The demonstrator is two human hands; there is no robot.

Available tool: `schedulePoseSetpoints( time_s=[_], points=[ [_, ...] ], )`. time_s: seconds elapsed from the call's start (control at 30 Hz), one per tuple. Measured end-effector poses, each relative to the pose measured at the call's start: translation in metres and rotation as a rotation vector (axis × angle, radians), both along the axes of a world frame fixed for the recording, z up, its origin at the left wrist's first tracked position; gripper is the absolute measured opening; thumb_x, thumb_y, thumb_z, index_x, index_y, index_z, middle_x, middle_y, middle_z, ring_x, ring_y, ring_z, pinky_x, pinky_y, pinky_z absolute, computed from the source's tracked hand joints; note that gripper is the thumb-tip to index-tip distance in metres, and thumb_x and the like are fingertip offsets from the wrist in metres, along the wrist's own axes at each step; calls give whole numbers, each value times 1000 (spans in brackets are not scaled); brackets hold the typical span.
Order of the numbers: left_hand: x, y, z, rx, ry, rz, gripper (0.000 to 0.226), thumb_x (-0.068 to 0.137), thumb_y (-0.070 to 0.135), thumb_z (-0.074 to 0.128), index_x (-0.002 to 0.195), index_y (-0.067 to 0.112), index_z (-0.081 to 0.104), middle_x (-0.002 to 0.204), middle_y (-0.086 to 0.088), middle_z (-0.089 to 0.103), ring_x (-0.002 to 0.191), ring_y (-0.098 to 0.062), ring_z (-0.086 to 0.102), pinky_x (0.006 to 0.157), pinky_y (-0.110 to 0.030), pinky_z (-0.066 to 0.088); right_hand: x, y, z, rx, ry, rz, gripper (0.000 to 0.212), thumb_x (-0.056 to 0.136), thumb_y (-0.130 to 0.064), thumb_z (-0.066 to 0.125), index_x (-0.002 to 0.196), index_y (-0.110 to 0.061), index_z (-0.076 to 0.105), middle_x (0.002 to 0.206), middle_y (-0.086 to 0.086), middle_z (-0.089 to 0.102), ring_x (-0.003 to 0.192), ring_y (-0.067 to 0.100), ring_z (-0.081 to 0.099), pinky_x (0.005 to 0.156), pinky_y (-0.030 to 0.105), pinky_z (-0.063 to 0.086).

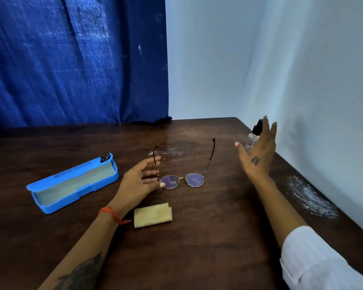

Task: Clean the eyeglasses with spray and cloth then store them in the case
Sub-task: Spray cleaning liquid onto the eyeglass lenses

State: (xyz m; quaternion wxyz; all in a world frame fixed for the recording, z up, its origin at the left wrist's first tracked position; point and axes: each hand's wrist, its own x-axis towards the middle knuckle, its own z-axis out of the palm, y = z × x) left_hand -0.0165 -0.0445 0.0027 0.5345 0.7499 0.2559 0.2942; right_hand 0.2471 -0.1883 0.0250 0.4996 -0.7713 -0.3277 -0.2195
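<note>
Head view: eyeglasses (183, 180) lie unfolded mid-frame on the counter (218, 237). Left hand (139, 181), grip apart, touches the left lens rim. Right hand (257, 151), grip spread, nears the spray bottle (252, 137) at right. Cloth (153, 214) and open case (72, 183) wait. Spraying step likely starting; next needs closing on the bottle.

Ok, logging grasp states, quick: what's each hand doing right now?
Left hand: open, fingers at the eyeglasses, not gripping.
Right hand: open, empty, near the spray bottle.
</note>
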Motion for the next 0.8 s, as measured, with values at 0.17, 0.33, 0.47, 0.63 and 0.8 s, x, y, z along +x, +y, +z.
schedulePoseSetpoints(
  time_s=[0.17, 0.33, 0.47, 0.63, 0.8],
  points=[
    [5, 0, 0, 43, 43, -16, 55, 69, -5, 72, 107, 32, 58, 112, 9, 62, 105, -11, 60, 85, -16, 51, 12, -1, -13, -30, 34, 53, 92, 78, -6, 68, 148, -17, 9, 152, 11, 24, 138, 31, 26, 109, 48, 31],
    [2, -7, 2, 134, 64, 24, 38, 72, -4, 70, 102, 20, 65, 99, 2, 68, 91, -7, 65, 76, -8, 50, 11, -1, -14, 11, 80, -6, 85, 81, -5, 61, 147, -27, 12, 124, 11, 52, 100, 29, 58, 89, 35, 44],
    [-1, -10, 4, 224, 60, 75, 27, 73, 0, 71, 87, 23, 68, 87, -1, 70, 82, -2, 64, 74, -7, 48, 5, -6, -10, 18, 64, 33, 86, 80, -8, 62, 148, -26, 13, 115, 9, 52, 95, 27, 57, 86, 33, 44],
    [-2, -10, 5, 245, 32, 124, 19, 74, 7, 72, 83, 23, 69, 86, -1, 71, 80, -10, 65, 76, -17, 52, -24, -18, 13, 207, 206, 131, 85, 80, -21, 64, 147, -33, 13, 122, 3, 59, 98, 16, 61, 91, 34, 48],
    [-3, -11, 12, 218, -33, 184, 21, 75, 7, 70, 79, 27, 67, 82, 5, 70, 77, -5, 63, 71, -10, 49, -78, -21, 24, 481, 406, 462, 73, 89, -2, 56, 144, -35, 22, 86, -7, 60, 56, 7, 60, 56, 35, 56]
  ],
)
